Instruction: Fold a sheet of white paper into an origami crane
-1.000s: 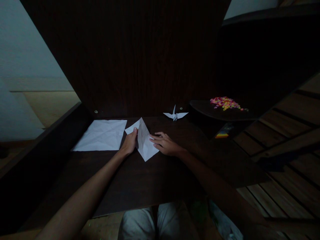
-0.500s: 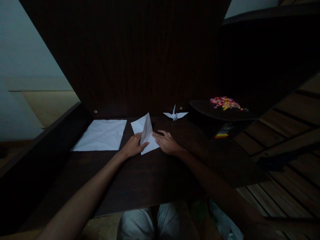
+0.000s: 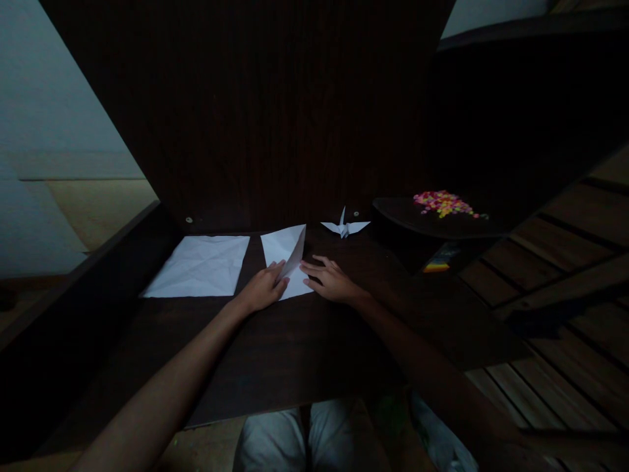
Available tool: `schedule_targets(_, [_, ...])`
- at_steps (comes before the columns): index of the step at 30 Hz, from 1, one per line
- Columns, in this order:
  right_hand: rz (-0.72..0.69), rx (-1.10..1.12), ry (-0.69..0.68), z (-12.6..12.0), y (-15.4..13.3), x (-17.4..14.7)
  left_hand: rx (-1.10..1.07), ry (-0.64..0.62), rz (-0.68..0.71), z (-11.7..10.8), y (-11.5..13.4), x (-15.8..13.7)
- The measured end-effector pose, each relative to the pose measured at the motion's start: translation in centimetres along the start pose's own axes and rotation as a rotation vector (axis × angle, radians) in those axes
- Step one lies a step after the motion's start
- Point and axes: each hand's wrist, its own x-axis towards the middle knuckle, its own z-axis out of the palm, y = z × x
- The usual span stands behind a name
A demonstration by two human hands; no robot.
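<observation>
A partly folded white sheet of paper (image 3: 282,242) lies on the dark desk, with one flap standing up and leaning over to the right. My left hand (image 3: 263,288) is at its lower left, the base of the flap between thumb and fingers. On the right, my right hand (image 3: 331,280) rests its fingertips on the paper with the fingers spread. Behind the hands to the right stands a white origami crane (image 3: 344,228), wings out, touched by neither hand.
A creased white square of paper (image 3: 199,267) lies flat at the left, by the desk's raised side panel (image 3: 88,275). To the right, a curved shelf (image 3: 393,213) bears a pile of small colourful pieces (image 3: 445,203). A dark upright panel (image 3: 275,118) closes off the back.
The standing flap has tilted over to the right and lower, and the paper has turned slightly. My left fingers have shifted a little along the flap; my right hand has barely moved.
</observation>
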Motion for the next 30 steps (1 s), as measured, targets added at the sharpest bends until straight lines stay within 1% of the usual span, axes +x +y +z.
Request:
schedule_targets(5, [-0.04,0.037,-0.083,-0.4,0.5,-0.3,0.03,-0.01,-0.001,0.4,-0.7,-0.1])
schedule_targets(9, [-0.081,0.042,-0.073,-0.4,0.7,-0.4,0.067,-0.004,-0.012,0.4,-0.8,-0.1])
schedule_targets(12, [-0.069,0.048,-0.061,-0.3,0.8,-0.2,0.04,-0.004,-0.023,0.2,-0.4,-0.2])
schedule_targets(15, [-0.037,0.045,-0.02,-0.1,0.7,0.0,-0.06,0.005,-0.014,-0.2,0.1,-0.3])
schedule_targets(18, [0.003,0.015,0.064,0.0,0.6,0.1,-0.142,0.041,0.045,-0.5,0.3,-0.4])
schedule_targets(21, [0.02,-0.044,0.118,0.1,0.4,0.2,-0.078,0.034,0.123,-0.7,0.2,-0.4])
schedule_targets(24, [0.039,-0.094,0.178,0.3,0.3,0.2,0.041,-0.027,0.183,-0.8,0.0,-0.6])
schedule_targets(27, [0.08,-0.127,0.226,0.4,0.1,0.3,0.094,-0.041,0.194,-0.8,-0.1,-0.6])
schedule_targets(30, [0.105,-0.118,0.221,0.2,-0.2,0.3,0.084,-0.017,0.178,-0.8,-0.2,-0.5])
